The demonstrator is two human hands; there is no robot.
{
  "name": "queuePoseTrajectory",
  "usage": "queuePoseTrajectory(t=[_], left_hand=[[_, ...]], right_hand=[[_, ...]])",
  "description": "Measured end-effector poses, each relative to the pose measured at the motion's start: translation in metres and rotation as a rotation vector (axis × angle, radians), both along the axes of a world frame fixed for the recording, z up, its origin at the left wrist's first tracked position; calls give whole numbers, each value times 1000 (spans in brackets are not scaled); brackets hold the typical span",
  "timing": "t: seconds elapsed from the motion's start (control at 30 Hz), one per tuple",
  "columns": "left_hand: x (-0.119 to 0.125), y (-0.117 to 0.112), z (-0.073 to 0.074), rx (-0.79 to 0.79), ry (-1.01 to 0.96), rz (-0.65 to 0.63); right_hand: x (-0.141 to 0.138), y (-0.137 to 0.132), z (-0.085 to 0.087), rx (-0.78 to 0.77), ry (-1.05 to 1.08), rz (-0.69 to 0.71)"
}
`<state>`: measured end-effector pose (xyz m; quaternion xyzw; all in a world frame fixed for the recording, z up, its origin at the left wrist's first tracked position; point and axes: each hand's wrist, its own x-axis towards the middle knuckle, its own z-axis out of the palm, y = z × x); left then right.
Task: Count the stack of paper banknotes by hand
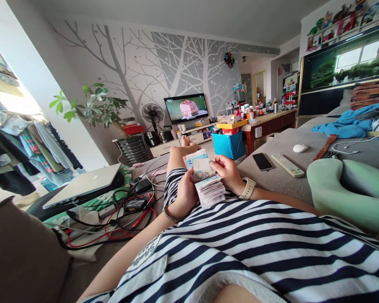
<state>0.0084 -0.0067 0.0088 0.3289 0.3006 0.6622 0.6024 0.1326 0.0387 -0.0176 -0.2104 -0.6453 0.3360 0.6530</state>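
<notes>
Above my lap, my left hand (185,192) is closed around the left edge of a greyish-green banknote (202,169) marked 10. The fingertips of my right hand (229,171) pinch the same note at its upper right corner. Behind it, fanned pink and blue notes (192,157) stick out at the upper left. Just below my hands, a thick folded stack of banknotes (211,191) rests against the striped clothing, its layered edges facing me. How many notes my left fingers hold is hidden behind the front one.
To my right on the sofa lie a black phone (262,161), a remote control (287,165), a white mouse (300,148) and a green neck pillow (331,189). Tangled cables (129,210) and a closed laptop (85,185) are at my left. Ahead stands a blue box (228,145).
</notes>
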Motion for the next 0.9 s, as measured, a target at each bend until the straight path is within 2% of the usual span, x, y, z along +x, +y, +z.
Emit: queuePoseTrajectory(t=[0.13,0.5,0.9], left_hand=[[2,-4,4,-21,43,100],[3,-12,9,-21,108,206],[1,0,4,-4,95,152]], right_hand=[[1,-1,-1,6,-11,25],[2,-1,-2,49,-23,25],[3,0,-2,46,-18,26]])
